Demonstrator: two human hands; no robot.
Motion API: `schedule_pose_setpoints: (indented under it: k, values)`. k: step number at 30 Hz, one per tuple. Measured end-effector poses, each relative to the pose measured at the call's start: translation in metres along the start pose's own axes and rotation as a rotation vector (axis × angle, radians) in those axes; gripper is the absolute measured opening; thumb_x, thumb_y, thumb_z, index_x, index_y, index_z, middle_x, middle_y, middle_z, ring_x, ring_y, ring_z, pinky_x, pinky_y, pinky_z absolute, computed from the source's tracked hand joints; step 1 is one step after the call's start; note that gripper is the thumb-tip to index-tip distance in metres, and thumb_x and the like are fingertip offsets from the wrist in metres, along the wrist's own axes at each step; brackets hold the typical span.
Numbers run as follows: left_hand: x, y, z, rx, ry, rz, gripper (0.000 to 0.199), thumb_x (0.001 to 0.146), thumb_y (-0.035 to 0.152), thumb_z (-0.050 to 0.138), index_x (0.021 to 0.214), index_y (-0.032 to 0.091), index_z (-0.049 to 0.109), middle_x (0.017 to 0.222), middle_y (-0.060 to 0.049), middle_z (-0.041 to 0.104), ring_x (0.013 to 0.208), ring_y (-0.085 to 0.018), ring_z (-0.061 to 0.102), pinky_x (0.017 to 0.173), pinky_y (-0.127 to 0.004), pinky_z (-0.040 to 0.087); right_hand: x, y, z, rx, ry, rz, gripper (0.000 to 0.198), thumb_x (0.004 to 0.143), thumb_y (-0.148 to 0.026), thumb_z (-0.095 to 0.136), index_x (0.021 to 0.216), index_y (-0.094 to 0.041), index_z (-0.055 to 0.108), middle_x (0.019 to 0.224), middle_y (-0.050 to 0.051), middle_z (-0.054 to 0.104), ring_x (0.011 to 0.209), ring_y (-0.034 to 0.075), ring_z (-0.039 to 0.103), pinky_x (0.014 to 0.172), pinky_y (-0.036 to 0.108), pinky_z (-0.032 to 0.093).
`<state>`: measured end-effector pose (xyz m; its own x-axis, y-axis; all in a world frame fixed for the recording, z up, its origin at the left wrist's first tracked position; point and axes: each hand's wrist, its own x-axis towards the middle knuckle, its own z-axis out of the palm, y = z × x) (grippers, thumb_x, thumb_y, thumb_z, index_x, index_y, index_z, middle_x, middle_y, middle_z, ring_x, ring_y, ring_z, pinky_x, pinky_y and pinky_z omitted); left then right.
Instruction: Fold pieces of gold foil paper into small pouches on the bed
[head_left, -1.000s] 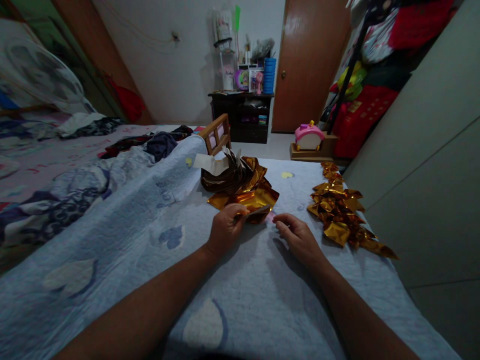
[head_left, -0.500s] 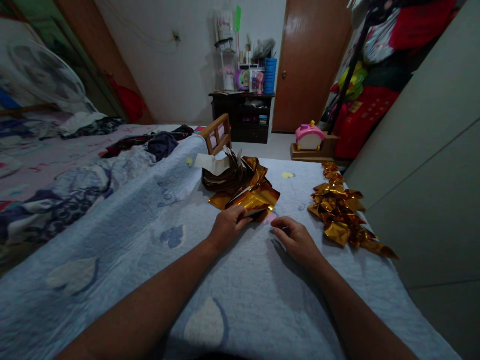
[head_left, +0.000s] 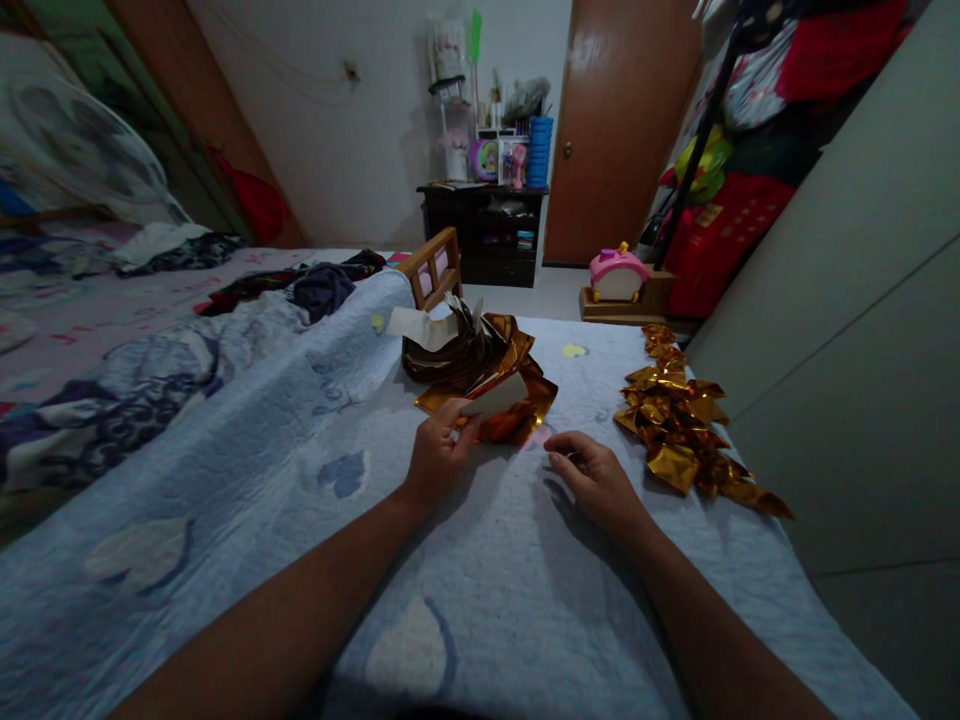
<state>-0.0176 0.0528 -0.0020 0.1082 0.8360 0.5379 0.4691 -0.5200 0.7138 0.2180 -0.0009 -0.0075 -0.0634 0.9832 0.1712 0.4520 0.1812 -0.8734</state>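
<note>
My left hand point(head_left: 435, 455) pinches the near left edge of a sheet of gold foil paper point(head_left: 497, 396), thumb below and fingers on top. The sheet's pale side faces me, tilted up over other gold sheets. Behind it on the bed rests a bulky stack of foil paper point(head_left: 461, 358), its layers fanned and some pale backs curling upward. Just right of the sheet, my right hand point(head_left: 596, 482) hovers low over the bedcover, fingers loosely curled, thumb and forefinger apart with nothing visible between them. Folded gold foil pieces point(head_left: 673, 420) form a row farther right.
A light blue quilted cover point(head_left: 480, 600) with heart and leaf shapes lies under everything. Rumpled clothes point(head_left: 322, 288) and bedding are on the left. A wooden bed rail point(head_left: 435, 268) rises behind the stack, and a pale cabinet point(head_left: 862, 400) borders the right side.
My left hand has shifted a little left, and the sheet in it has turned from showing its gold face to showing its pale side. My right hand has barely moved.
</note>
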Motion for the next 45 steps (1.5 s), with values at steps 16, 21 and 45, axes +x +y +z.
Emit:
schedule_pose_setpoints:
  k: [16,21,45]
  values:
    - [-0.012,0.029,0.009,-0.847,-0.243,-0.419,0.041,0.089,0.041,0.063,0.123,0.020,0.053,0.103,-0.009,0.072,0.081,-0.019,0.069,0.069,-0.028,0.055,-0.003,-0.016,-0.007,0.235,-0.253,-0.049,0.020,0.089,-0.039,0.061,0.094,-0.021,0.068,0.097,0.006,0.071,0.093,0.023,0.067,0.085,0.037,0.053]
    - [-0.012,0.023,0.010,-0.786,-0.187,-0.420,0.055,0.079,0.030,0.075,0.124,0.023,0.045,0.108,-0.007,0.072,0.089,-0.019,0.070,0.074,-0.027,0.056,-0.005,-0.014,-0.002,0.526,-0.290,0.166,0.035,0.083,-0.042,0.070,0.107,-0.022,0.058,0.078,-0.001,0.067,0.062,0.014,0.060,0.057,0.024,0.047]
    - [-0.019,0.017,0.008,-0.319,-0.501,-0.208,0.020,0.084,0.023,0.065,0.102,0.017,0.073,0.096,-0.006,0.070,0.086,-0.020,0.064,0.080,-0.031,0.050,-0.007,-0.015,-0.016,0.550,-0.405,0.181,0.022,0.075,-0.021,0.073,0.097,-0.022,0.071,0.091,0.001,0.066,0.077,0.015,0.060,0.068,0.026,0.046]
